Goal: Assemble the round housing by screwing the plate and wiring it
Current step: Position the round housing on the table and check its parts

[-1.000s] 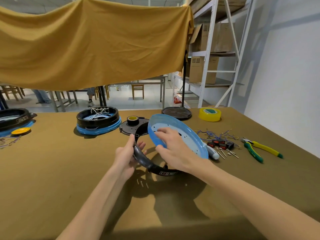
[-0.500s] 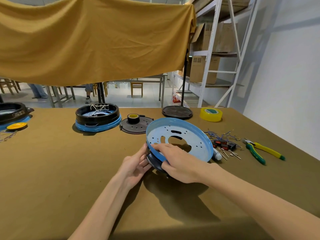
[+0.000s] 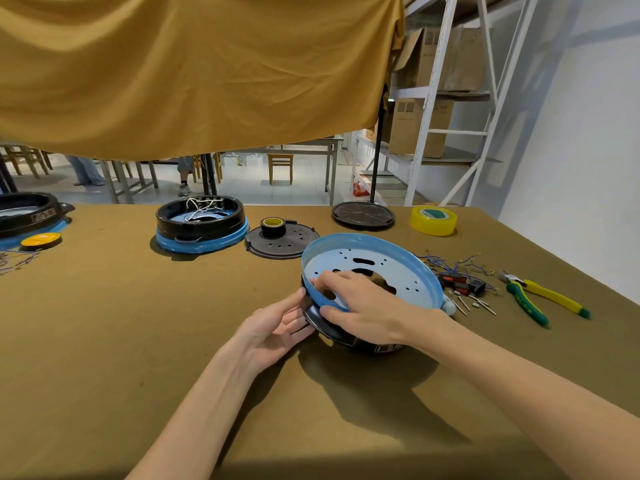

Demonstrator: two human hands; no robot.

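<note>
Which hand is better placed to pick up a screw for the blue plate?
The right hand, probably. The screws lie on its side, just beyond the blue plate; the left hand is opposite, steadying the black housing.

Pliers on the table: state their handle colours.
Yellow and green, seen in the head view: pliers.

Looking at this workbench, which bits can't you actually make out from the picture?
Head view only:
- Black housing ring: mostly hidden under the blue plate and right hand.
- Label on the ring: too small to read.
- Small parts and wires: too small to identify.
- Left housing: cut off by the frame edge.
</note>
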